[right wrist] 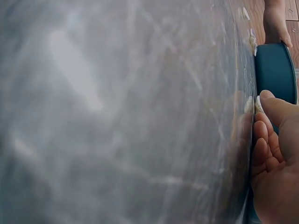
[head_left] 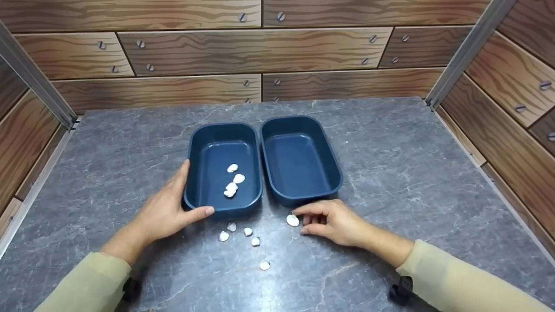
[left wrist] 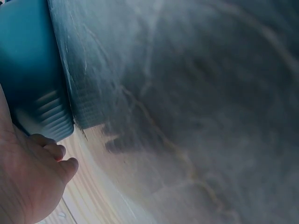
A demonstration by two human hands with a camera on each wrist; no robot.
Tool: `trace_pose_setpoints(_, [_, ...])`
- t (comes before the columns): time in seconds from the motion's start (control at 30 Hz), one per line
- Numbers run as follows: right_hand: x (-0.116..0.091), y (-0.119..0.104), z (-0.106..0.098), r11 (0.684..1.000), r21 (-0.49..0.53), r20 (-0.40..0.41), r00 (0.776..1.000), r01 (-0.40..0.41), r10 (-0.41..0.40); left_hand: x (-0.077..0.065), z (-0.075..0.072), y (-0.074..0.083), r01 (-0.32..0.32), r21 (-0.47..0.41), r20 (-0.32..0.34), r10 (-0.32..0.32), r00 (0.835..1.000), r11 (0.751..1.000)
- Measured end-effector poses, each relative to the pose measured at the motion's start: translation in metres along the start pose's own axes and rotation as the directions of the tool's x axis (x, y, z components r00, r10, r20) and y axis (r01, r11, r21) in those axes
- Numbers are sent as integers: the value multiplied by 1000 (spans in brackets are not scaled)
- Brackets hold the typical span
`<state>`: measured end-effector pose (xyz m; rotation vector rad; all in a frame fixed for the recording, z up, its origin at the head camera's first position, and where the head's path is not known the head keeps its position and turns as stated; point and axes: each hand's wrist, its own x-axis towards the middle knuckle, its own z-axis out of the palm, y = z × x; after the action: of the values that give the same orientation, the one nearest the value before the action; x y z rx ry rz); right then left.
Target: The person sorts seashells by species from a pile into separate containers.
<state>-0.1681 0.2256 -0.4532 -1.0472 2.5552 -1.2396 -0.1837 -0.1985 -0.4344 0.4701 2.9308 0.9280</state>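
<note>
My left hand [head_left: 164,210] rests against the near left corner of the left blue tray [head_left: 223,212], fingers along its side and thumb at the front rim. In the left wrist view the fingertips [left wrist: 70,165] lie by the tray wall. Several white seashells [head_left: 232,186] lie inside that tray. My right hand [head_left: 336,223] is low over the table, just in front of the right blue tray [head_left: 301,200]. Its index fingertip touches the far edge of a white seashell [head_left: 292,220]; the thumb is a little apart from the shell. In the right wrist view this shell [right wrist: 259,105] shows beside the thumb tip.
More seashells [head_left: 248,232] lie on the grey marbled table [head_left: 390,173] in front of the left tray, with a single seashell [head_left: 264,265] nearer to me. The trays stand side by side. Wood-patterned panels [head_left: 256,50] enclose the back and sides.
</note>
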Motion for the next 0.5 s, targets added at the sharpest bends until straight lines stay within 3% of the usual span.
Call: trace_pose_setpoints(0.5, [1,2,5,996,-73,-6,999,47,-48,0,0,-1,8,12,6,-8,1000,1000])
